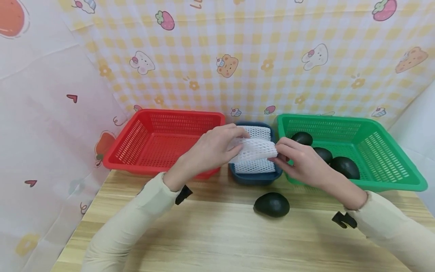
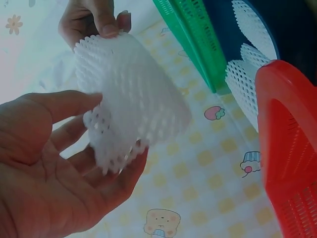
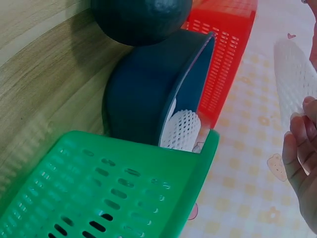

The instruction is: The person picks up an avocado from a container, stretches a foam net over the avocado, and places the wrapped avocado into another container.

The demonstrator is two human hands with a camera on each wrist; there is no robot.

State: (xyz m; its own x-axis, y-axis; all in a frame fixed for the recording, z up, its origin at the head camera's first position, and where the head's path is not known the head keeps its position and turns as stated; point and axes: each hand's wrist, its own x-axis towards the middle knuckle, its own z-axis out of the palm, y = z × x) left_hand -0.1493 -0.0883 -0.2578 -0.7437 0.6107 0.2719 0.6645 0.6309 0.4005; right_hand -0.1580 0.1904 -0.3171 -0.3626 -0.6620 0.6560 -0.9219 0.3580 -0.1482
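A white foam net sleeve (image 1: 257, 149) is stretched between the two hands, above a dark blue basin (image 1: 256, 180). My left hand (image 1: 217, 145) holds its left end, with thumb and fingers around the sleeve's edge in the left wrist view. At the other end, my right hand (image 1: 300, 160) pinches the rim between thumb and fingers. More foam net sleeves (image 1: 255, 166) lie inside the basin. One dark avocado (image 1: 272, 204) rests on the table in front of the basin.
A red basket (image 1: 163, 170) stands to the left of the basin. To the right is a green basket (image 1: 380, 185) with several avocados (image 1: 344, 167) at its left side. Behind them hangs a yellow checked cloth (image 1: 248, 45). The wooden table (image 1: 217, 238) extends toward the front.
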